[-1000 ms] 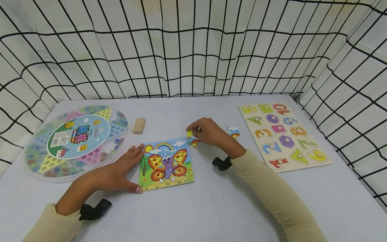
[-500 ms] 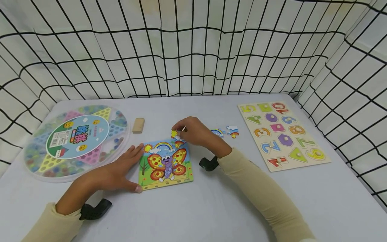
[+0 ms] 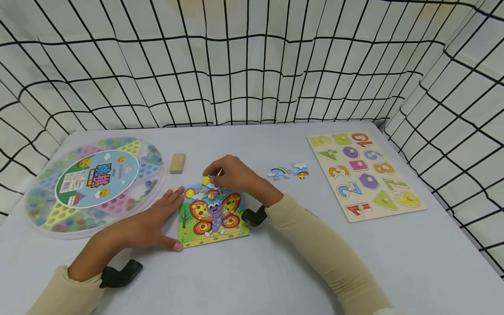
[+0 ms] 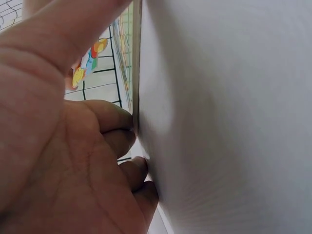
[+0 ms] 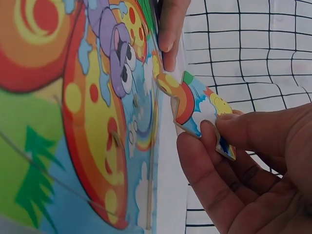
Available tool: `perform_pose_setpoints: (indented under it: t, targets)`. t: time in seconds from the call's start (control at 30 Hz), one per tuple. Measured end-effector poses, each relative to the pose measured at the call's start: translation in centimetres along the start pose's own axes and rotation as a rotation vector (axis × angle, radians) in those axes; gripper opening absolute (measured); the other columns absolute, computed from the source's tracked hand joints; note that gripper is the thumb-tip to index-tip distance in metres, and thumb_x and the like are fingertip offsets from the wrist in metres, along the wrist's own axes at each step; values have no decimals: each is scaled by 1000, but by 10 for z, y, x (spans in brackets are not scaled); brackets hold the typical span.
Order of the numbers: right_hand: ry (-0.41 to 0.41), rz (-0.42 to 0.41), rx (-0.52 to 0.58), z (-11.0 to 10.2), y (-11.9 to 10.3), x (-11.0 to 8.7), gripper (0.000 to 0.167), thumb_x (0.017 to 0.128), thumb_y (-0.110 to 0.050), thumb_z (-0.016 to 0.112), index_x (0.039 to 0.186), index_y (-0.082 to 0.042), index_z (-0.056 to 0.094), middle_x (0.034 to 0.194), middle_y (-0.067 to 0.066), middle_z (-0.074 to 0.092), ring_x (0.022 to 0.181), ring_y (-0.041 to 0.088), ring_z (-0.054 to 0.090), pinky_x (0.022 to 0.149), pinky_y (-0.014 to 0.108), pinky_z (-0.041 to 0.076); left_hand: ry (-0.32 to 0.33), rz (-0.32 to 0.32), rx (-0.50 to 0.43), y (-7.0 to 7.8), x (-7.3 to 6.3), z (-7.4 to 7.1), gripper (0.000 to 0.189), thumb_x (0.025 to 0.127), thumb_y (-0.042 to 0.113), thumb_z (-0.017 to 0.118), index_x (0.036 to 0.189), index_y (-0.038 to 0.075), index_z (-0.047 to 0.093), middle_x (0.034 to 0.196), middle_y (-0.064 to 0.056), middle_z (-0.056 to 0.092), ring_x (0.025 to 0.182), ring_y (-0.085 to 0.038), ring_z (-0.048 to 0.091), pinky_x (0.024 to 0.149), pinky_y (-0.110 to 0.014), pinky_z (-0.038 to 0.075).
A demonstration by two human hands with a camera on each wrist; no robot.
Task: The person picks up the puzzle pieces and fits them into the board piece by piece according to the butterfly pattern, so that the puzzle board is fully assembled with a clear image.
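A square butterfly picture puzzle board (image 3: 215,217) lies flat on the table. Against its left side rests my left hand (image 3: 143,228), fingertips near the upper left corner and thumb at the lower left corner. In the left wrist view, fingertips touch the edge of the board (image 4: 137,63). My right hand (image 3: 238,176) pinches a jigsaw piece (image 5: 197,105) with a sun, cloud and red-yellow patch between thumb and fingers. That piece is held tilted above the board's top edge. Two loose jigsaw pieces, one with a rainbow (image 3: 279,172) and one with a cloud (image 3: 301,170), lie to the right.
A round Chinese checkers set (image 3: 98,179) with marbles lies at left. Behind the board sits a small wooden block (image 3: 177,163). At right is a number-and-shape peg board (image 3: 364,175). Black wire mesh (image 3: 248,72) before white cloth borders the table (image 3: 252,280).
My right hand has carried the jigsaw piece leftward from right of the board to over its top edge, uncovering the rainbow piece. The left hand stays against the board's left side.
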State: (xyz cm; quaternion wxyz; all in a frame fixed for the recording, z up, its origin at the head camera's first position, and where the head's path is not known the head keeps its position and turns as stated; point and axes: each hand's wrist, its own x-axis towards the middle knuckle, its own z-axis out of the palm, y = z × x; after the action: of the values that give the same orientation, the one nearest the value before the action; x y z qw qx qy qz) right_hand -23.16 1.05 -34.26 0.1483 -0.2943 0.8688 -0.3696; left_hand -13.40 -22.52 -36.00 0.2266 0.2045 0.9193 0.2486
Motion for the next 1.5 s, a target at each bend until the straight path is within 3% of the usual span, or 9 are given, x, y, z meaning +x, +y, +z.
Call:
perform_pose_setpoints:
  t: [0.13, 0.37, 0.47, 0.57, 0.7, 0.83, 1.03, 1.23, 1.5]
  targets:
    - [-12, -11, 11, 6, -3, 6, 22, 94, -8, 64, 115, -7, 71, 101, -1, 69, 86, 9, 63, 72, 17, 51, 7, 4, 7, 0, -2, -1, 122, 69, 55, 81, 155, 3, 12, 163, -12, -3, 145, -41, -7, 109, -66, 10]
    - [-48, 7, 111, 19, -13, 12, 21, 95, -6, 63, 114, -2, 70, 90, -1, 67, 69, 11, 66, 61, 20, 54, 13, 14, 2, -2, -4, 0, 121, 69, 55, 81, 155, 2, 14, 163, -11, -2, 145, -41, -7, 108, -67, 10]
    - [-41, 1, 47, 24, -16, 12, 20, 95, -6, 63, 112, -4, 72, 91, -2, 68, 71, 9, 65, 63, 17, 52, 17, 33, -4, -2, -3, 1, 120, 70, 55, 81, 155, 2, 15, 163, -12, -1, 145, -41, -6, 108, -67, 11]
    - [-15, -31, -88, 28, -21, 10, 20, 95, -7, 62, 112, -7, 73, 96, -2, 70, 79, 6, 61, 69, 15, 48, 19, 48, 9, -3, -3, 1, 120, 70, 56, 80, 155, 1, 16, 163, -12, 0, 145, -42, -5, 108, -67, 12]
    - [4, -93, -225, 34, -31, 8, 23, 97, -6, 57, 113, -8, 72, 101, -3, 69, 83, 5, 56, 71, 13, 44, 12, 34, 29, -3, -2, 0, 121, 70, 57, 80, 154, -1, 16, 162, -15, 1, 145, -42, -6, 109, -65, 12]
    - [2, -110, -254, 39, -34, 9, 23, 97, -6, 57, 114, -8, 72, 103, -3, 69, 83, 3, 55, 71, 12, 43, 14, 19, 20, -4, -2, 0, 121, 69, 57, 80, 153, -2, 17, 162, -17, 2, 145, -42, -6, 109, -65, 12]
    - [-30, -60, -288, 43, -28, 13, 27, 94, -8, 61, 120, -9, 70, 111, 0, 67, 93, 6, 57, 77, 14, 44, 40, 35, 10, -6, 0, 3, 122, 69, 57, 81, 154, -1, 15, 162, -16, 1, 145, -42, -5, 109, -65, 12]
    - [-80, -77, -398, 45, -24, 16, 34, 92, -19, 69, 125, -13, 68, 115, -1, 65, 103, 10, 54, 86, 19, 42, 32, 25, 4, -4, 0, 3, 124, 68, 55, 82, 154, -1, 13, 162, -15, 0, 145, -42, -6, 109, -66, 11]
    - [-56, -49, -350, 46, -20, 17, 28, 90, -18, 71, 118, -13, 72, 104, -6, 69, 96, 7, 54, 79, 16, 42, 27, 31, 16, -4, 0, 2, 123, 69, 56, 81, 154, -1, 14, 162, -15, 0, 145, -42, -5, 109, -65, 11]
